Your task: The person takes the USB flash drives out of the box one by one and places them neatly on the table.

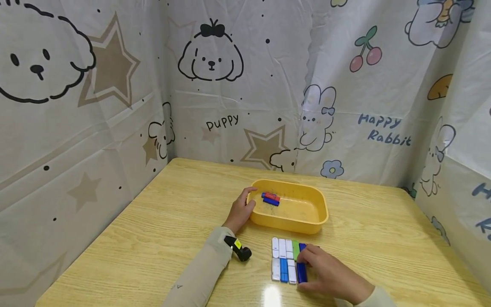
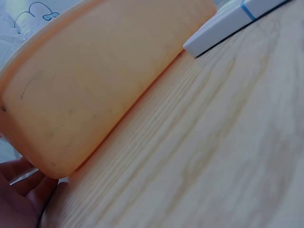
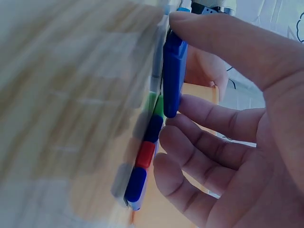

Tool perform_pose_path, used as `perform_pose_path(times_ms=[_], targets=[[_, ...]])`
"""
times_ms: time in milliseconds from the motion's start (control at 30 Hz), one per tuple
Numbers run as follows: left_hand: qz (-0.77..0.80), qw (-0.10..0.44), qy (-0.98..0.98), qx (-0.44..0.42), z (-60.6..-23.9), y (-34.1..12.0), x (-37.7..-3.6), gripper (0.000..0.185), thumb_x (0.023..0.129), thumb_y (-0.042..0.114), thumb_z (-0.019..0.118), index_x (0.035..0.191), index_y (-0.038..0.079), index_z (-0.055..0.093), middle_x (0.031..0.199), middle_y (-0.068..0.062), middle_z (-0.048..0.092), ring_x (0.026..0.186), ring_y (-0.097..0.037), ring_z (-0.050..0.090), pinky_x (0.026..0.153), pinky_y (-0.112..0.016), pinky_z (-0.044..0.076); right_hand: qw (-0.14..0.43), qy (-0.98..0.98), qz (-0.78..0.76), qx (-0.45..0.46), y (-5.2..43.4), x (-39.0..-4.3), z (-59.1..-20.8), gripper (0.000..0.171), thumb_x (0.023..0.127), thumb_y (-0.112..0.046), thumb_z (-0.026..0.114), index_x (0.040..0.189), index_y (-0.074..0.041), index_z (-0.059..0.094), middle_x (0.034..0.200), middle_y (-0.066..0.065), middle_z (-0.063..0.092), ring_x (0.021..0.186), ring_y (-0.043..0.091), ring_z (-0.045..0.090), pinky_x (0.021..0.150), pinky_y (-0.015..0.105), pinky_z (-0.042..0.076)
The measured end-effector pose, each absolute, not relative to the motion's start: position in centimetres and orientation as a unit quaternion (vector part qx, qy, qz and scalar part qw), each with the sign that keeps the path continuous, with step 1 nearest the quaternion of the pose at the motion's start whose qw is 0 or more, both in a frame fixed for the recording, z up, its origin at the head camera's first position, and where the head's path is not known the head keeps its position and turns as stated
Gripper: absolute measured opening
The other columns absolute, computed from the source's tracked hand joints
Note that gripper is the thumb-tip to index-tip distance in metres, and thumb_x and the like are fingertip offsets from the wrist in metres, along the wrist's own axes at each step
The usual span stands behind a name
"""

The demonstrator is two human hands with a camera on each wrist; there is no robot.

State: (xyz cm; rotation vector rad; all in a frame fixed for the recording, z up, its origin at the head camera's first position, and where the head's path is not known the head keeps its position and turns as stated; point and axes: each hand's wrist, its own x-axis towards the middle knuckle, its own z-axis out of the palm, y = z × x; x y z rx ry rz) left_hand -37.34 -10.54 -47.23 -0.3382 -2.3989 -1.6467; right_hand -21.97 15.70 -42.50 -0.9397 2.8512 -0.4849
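Observation:
My left hand (image 1: 239, 212) holds the left end of a yellow plastic basin (image 1: 287, 224). In the left wrist view its fingers (image 2: 28, 185) lie against the basin's lower corner. Inside the basin are a red stick (image 1: 272, 196) with a blue end and a blue stick (image 1: 270, 202), both resembling USB sticks. My right hand (image 1: 333, 273) pinches a dark blue stick (image 3: 174, 78) lengthwise between thumb and a fingertip, at the right end of the front row. Beside it lie white sticks (image 1: 292, 273) and a light blue one (image 1: 284, 270).
Behind the front row runs a second row with white sticks (image 1: 282, 248) and a green one (image 1: 296, 250). Red (image 3: 145, 155) and blue (image 3: 136, 184) sticks continue it in the right wrist view. Printed cloth walls (image 1: 230, 98) enclose the wooden table (image 1: 172, 204).

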Motion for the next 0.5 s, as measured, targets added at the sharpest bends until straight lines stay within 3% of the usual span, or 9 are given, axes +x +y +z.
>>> perform_pose_path(times_ms=[500], targets=[[-0.556, 0.106, -0.817, -0.113, -47.49, -10.57, -37.59, 0.044, 0.091, 0.019, 0.047, 0.134, 0.022, 0.05, 0.145, -0.007, 0.045, 0.122, -0.024, 0.048, 0.103, -0.046, 0.039, 0.063, 0.937, -0.156, -0.307, 15.54, -22.11, -42.76, 0.053, 0.071, -0.058, 0.075, 0.105, -0.019, 0.064, 0.103, -0.008, 0.056, 0.09, 0.008, 0.052, 0.086, 0.039, 0.05]])
